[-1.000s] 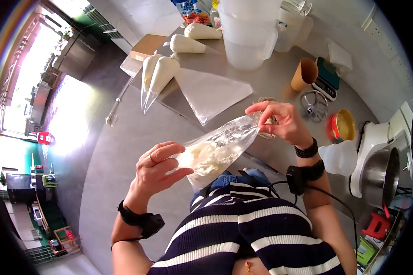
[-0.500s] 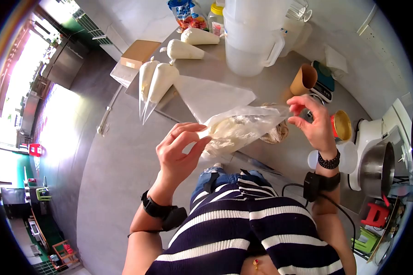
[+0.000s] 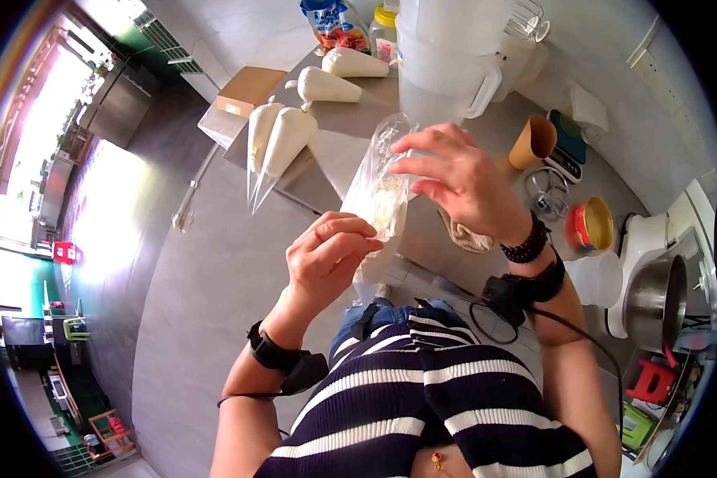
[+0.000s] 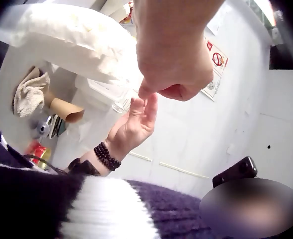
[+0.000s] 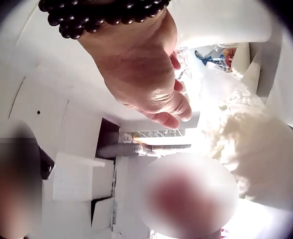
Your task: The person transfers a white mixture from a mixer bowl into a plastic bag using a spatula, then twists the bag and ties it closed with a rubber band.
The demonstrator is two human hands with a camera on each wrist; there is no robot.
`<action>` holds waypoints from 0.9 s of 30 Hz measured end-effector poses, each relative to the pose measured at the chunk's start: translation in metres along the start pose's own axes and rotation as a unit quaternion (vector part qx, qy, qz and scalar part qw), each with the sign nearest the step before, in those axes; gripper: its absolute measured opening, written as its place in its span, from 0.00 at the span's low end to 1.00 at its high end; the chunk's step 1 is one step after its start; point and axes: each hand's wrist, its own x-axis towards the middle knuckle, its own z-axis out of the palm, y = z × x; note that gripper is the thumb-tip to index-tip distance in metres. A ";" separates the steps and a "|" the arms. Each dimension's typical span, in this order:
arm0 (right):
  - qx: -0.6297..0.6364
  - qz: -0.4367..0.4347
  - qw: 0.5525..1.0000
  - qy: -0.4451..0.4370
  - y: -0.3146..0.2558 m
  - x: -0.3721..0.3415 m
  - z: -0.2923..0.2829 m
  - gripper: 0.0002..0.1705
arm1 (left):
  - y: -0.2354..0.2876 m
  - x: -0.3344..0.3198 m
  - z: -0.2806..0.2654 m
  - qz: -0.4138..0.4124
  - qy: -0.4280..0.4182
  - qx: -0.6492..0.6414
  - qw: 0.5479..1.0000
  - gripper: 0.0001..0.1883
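Note:
A clear piping bag (image 3: pixel 385 195) with creamy white filling hangs in front of the person's body. Its loose, crinkled film end points away, toward the bench. Low on the bag's near side, the left hand (image 3: pixel 327 255) pinches the plastic between thumb and curled fingers. Beside the upper film the right hand (image 3: pixel 466 179) has its fingers spread and extended, fingertips right at the plastic. In the left wrist view the filled bag (image 4: pixel 82 40) bulges at upper left. The right wrist view shows the right hand (image 5: pixel 136 74) with loose fingers next to the bag (image 5: pixel 266 154).
Several filled piping bags (image 3: pixel 291 139) lie on the bench's left. White plastic jugs (image 3: pixel 434 80) stand at the back. To the right are a brown paper cup (image 3: pixel 532 143), a scale (image 3: pixel 562 151), a cloth (image 3: pixel 466 235), an open tin (image 3: pixel 596 223) and a mixer with a steel bowl (image 3: pixel 655 299).
The bag, stretched sideways earlier, now has its film end pointing away. My right hand let go of that end, then moved back left to it. The left hand shifted right, still pinching the bag.

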 end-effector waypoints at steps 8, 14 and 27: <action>-0.020 -0.150 0.984 -0.097 -0.008 0.026 0.009 0.10 | 0.017 -0.005 -0.005 0.017 0.019 0.000 1.000 0.09; 0.083 -0.081 0.989 -0.095 -0.006 0.011 0.002 0.05 | 0.022 -0.010 -0.002 -0.081 0.099 0.020 0.992 0.10; -0.068 0.003 0.996 -0.056 -0.032 -0.017 -0.021 0.10 | 0.005 -0.007 0.026 -0.093 0.083 -0.069 0.990 0.09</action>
